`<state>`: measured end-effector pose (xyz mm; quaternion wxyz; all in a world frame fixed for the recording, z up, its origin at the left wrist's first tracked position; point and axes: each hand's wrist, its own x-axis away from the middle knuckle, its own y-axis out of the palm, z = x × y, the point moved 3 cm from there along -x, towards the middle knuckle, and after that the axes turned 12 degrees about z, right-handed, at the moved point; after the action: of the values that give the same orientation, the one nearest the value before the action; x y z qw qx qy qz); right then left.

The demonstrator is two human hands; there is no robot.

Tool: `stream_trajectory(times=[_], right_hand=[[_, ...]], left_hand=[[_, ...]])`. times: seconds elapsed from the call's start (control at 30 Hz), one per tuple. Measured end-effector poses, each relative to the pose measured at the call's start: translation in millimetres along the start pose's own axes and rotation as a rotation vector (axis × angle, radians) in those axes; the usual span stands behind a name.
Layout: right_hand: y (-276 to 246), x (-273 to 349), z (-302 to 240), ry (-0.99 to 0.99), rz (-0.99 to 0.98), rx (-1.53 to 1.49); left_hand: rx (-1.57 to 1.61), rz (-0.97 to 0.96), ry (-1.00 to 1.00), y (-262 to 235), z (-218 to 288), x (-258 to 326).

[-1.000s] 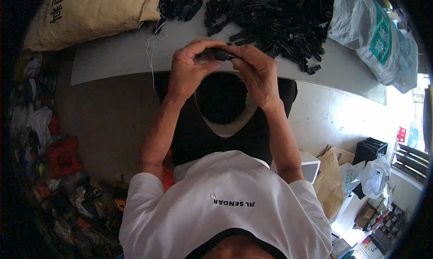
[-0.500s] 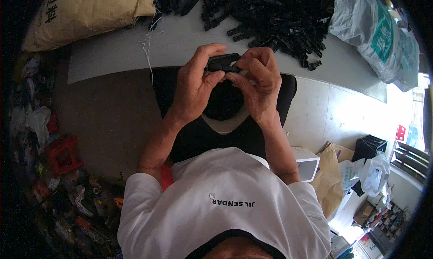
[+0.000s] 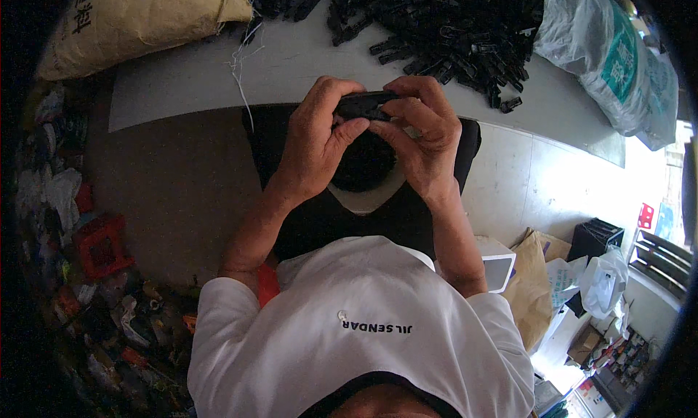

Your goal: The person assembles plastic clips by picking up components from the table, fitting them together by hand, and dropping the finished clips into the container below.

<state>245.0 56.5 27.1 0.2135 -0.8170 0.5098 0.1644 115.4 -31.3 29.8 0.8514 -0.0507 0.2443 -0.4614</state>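
Just past the front edge of the light table [image 3: 291, 72], a dark elongated black plastic part [image 3: 363, 107] is held level between both hands. My left hand [image 3: 309, 138] grips its left end, thumb below and fingers above. At the other end, my right hand [image 3: 430, 138] pinches it between thumb and curled fingers. Its two long pieces look pressed together; the fingers cover both ends. Beyond the hands lies a heap of similar black plastic parts [image 3: 465, 25], with one loose part [image 3: 511, 105] at its near edge.
A tan woven sack [image 3: 145, 29] lies at the far left of the table, loose white strings [image 3: 240, 76] beside it. Clear plastic bags [image 3: 600, 61] stand at the right. Left on the floor are a red stool [image 3: 102, 247] and mixed clutter; a paper bag [image 3: 529, 291] stands at right.
The gap that showed between the part's two long pieces has closed. My right fingers have shifted along its upper side, and both hands still hold it in about the same place.
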Motion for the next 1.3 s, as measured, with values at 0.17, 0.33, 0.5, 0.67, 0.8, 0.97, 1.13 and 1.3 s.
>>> stream_trajectory(times=[0.17, 0.33, 0.5, 0.67, 0.8, 0.97, 1.13, 1.3], right_hand=[[0, -2, 1, 0.073, -0.047, -0.087], [1, -2, -5, 0.07, -0.124, -0.137], [5, -2, -5, 0.064, -0.259, 0.011], [5, 4, -4, -0.12, -0.275, 0.124], [6, 7, -7, -0.165, -0.257, 0.119], [9, 9, 19, -0.036, -0.363, 0.177], [9, -22, 20, -0.162, -0.221, 0.518], [29, -64, 36, -0.281, -0.103, 0.928]], left_hand=[[0.003, -0.032, -0.002, -2, 0, -1], [-0.002, -0.005, -0.015, -6, -1, 0], [0.0, 0.028, 0.061, -6, -6, 2], [-0.039, 0.082, 0.142, -5, -12, 13], [-0.027, 0.055, 0.105, -8, -12, 20], [-0.084, -0.095, 0.126, -16, -18, 1], [-0.38, 0.073, 0.212, -27, -39, -51], [-0.607, 0.064, 0.423, -10, -74, -90]])
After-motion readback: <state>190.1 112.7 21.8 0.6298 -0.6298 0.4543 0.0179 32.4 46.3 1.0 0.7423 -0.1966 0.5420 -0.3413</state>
